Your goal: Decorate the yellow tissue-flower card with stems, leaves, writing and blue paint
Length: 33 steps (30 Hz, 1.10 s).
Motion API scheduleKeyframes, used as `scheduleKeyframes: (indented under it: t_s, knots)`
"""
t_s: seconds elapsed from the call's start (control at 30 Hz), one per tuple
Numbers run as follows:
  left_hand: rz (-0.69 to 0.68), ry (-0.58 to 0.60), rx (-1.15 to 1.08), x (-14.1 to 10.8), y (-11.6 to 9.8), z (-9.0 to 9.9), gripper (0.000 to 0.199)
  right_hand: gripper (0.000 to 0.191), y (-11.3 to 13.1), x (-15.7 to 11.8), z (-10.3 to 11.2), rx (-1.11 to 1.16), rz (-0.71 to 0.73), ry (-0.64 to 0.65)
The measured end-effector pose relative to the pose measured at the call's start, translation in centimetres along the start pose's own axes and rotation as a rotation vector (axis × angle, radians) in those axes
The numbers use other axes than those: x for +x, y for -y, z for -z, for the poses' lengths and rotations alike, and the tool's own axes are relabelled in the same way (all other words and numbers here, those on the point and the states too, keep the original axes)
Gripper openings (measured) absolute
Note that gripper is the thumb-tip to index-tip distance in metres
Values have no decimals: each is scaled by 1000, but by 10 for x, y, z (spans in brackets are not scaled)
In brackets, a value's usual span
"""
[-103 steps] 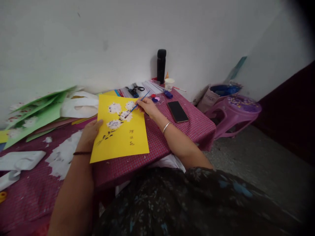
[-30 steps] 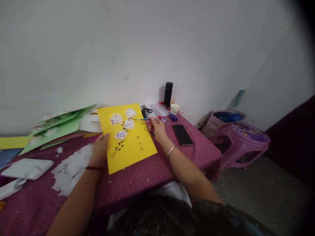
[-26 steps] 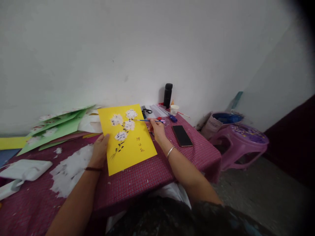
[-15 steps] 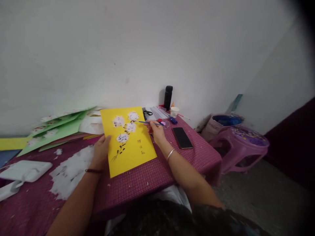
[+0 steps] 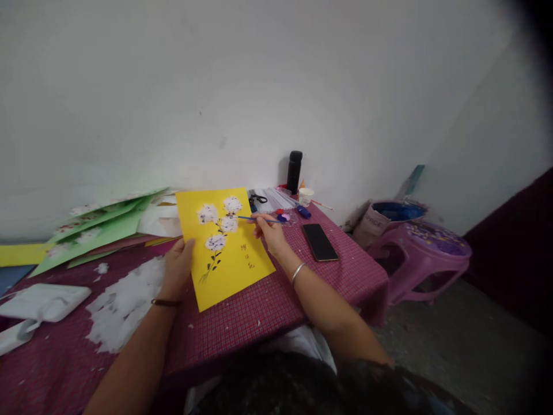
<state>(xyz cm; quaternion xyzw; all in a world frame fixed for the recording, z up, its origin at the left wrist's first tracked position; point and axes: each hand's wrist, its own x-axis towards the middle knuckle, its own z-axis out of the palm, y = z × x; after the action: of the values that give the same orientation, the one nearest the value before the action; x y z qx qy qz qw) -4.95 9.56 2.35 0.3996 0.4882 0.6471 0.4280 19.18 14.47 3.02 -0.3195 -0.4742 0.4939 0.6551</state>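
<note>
While I watch through the head camera, a pale wall (image 5: 142,92) rises behind a checked tablecloth (image 5: 356,279), where a phone (image 5: 319,242) lies right of the yellow sheet (image 5: 228,276); farther right of that sheet, a pink stool (image 5: 438,239) stands on grey floor (image 5: 444,346). The sheet is over the cloth, its long axis running away from the viewer, top leaning slightly left. At its left edge, the left hand (image 5: 178,266) is pinched closed on it. At its right, the right hand (image 5: 271,233) has its fingers closed round a blue brush (image 5: 246,218) lying crosswise, tip pointing left; I cannot tell whether bristles touch paper.
</note>
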Motion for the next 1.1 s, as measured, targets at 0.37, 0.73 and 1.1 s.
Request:
scheduleKeyframes:
  t_s: [0.37, 0.73, 1.1]
  knots:
    - [-3, -21, 0, 1, -1, 0, 18, 25, -4, 0, -1, 9, 5, 7]
    - [1, -52, 24, 6, 1, 4, 21, 21, 0, -3, 0, 17, -42, 40]
    - [11, 8, 17, -5, -3, -6, 18, 20, 13, -12, -7, 90, -50, 54]
